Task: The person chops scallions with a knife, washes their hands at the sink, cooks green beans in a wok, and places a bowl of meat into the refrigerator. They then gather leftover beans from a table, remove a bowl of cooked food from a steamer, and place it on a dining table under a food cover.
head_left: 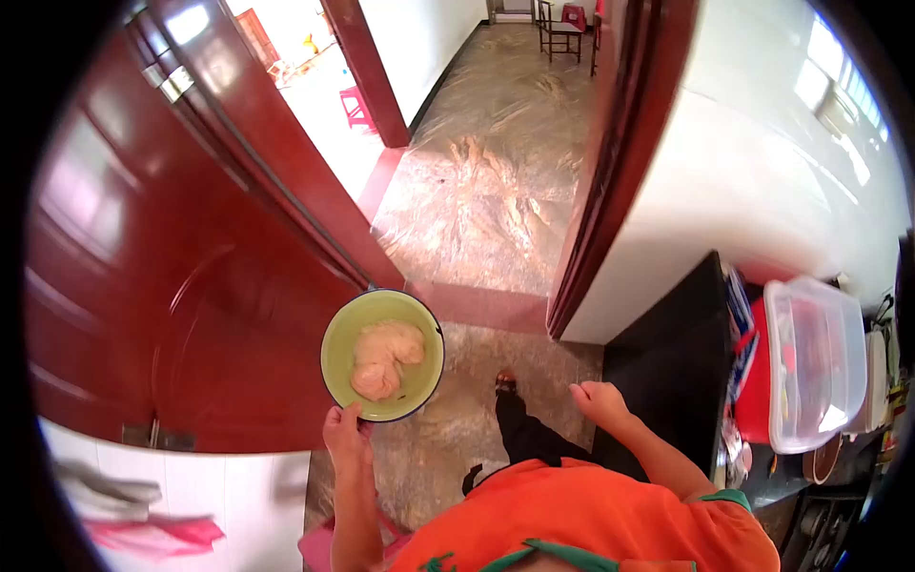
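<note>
An enamel basin (334,329), pale green inside with a dark blue rim, is held out in front of me by its near edge. My left hand (348,434) grips that rim, thumb on top. Inside the basin lies a smooth, pale pinkish lump (389,355) in two joined parts; whether it is dough or raw meat I cannot tell. My right hand (599,402) hangs off to the right with its fingers curled in, and nothing shows in it. It is near a black cabinet side (658,353).
Ahead, a doorway with dark red frames (624,172) opens onto a marbled floor (486,172). The dark red door (181,305) stands at my left. On the right, a clear plastic box (815,367) sits on a counter among other items. A chair (559,33) and pink stool (356,108) are farther off.
</note>
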Action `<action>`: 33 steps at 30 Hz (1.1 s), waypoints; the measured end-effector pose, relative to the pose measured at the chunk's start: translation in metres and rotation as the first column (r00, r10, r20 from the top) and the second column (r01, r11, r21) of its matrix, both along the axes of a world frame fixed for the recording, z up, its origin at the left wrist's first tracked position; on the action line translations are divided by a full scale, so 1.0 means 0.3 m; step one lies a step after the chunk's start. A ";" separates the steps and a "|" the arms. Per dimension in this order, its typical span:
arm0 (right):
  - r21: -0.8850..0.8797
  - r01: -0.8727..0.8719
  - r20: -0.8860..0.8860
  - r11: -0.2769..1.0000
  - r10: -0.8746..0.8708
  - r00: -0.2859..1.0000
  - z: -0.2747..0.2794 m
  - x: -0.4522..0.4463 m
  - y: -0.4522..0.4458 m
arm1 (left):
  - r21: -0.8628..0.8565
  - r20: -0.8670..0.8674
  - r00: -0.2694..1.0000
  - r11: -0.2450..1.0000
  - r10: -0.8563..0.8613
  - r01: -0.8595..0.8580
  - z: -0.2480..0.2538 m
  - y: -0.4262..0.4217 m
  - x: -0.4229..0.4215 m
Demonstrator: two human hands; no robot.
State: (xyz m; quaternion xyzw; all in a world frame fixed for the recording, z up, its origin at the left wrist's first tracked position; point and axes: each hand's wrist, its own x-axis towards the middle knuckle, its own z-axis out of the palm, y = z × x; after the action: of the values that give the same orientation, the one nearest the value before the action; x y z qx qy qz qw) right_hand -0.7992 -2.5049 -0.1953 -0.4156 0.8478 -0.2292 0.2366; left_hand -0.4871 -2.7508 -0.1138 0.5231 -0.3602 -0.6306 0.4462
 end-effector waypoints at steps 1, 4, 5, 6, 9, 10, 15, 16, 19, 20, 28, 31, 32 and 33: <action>0.017 0.019 0.006 1.000 -0.020 1.000 -0.044 -0.048 -0.056 | -0.003 -0.002 1.000 1.000 -0.018 0.018 -0.007 -0.107 -0.073; 0.015 -0.021 -0.035 1.000 0.021 0.999 -0.066 -0.256 -0.329 | 0.033 -0.106 0.993 0.998 -0.056 0.060 -0.049 -0.424 -0.333; 0.008 -0.049 -0.061 0.999 0.050 0.997 -0.047 -0.333 -0.436 | 0.014 -0.072 0.994 0.997 -0.078 0.080 -0.043 -0.533 -0.414; 0.024 -0.097 -0.093 0.995 0.099 0.991 -0.016 -0.389 -0.538 | 0.002 -0.048 0.994 0.995 -0.098 0.098 -0.044 -0.620 -0.495; -0.084 -0.113 -0.093 0.990 0.105 0.990 0.047 -0.540 -0.847 | -0.038 -0.049 0.989 0.990 -0.141 0.139 0.032 -0.841 -0.800; -0.147 -0.100 -0.122 0.984 0.083 0.989 0.042 -0.593 -0.946 | -0.045 -0.048 0.986 0.986 -0.162 0.159 0.002 -0.939 -0.872; -0.352 -0.001 -0.138 0.936 -0.051 0.989 0.004 -0.827 -1.290 | -0.146 0.024 0.953 0.942 -0.303 0.303 -0.052 -1.372 -1.304; -0.306 0.047 -0.111 0.951 -0.084 0.990 -0.008 -0.884 -1.341 | -0.109 0.017 0.937 0.931 -0.348 0.348 -0.069 -1.455 -1.394; -0.305 0.235 -0.072 0.923 -0.269 0.960 -0.063 -1.070 -1.457 | -0.208 0.176 0.863 0.840 -0.473 0.502 -0.035 -1.667 -1.702; -0.317 0.277 -0.058 0.907 -0.310 0.949 -0.090 -1.136 -1.494 | -0.153 0.206 0.824 0.815 -0.527 0.559 -0.001 -1.723 -1.821; -0.244 0.642 0.013 0.727 -0.659 0.752 -0.010 -1.586 -1.608 | -0.051 0.039 0.568 0.566 -0.822 0.823 0.018 -1.936 -2.716; 0.035 0.749 0.092 0.662 -0.748 0.657 -0.109 -1.774 -1.552 | -0.048 0.028 0.476 0.474 -0.879 0.879 0.010 -1.910 -3.041; 0.134 0.730 0.167 0.670 -0.742 0.650 -0.121 -1.840 -1.529 | -0.039 0.018 0.449 0.449 -0.893 0.893 -0.004 -1.896 -3.142; 0.222 0.698 0.233 0.681 -0.732 0.640 -0.127 -1.938 -1.495 | -0.038 -0.001 0.427 0.427 -0.904 0.904 -0.005 -1.871 -3.259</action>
State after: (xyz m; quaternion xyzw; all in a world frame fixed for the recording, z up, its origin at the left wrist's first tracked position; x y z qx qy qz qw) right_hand -1.3805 -2.9534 -0.2335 0.0083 0.9072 -0.3170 0.2763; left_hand -1.4648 -3.3120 -0.1155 0.2351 -0.5892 -0.7713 0.0515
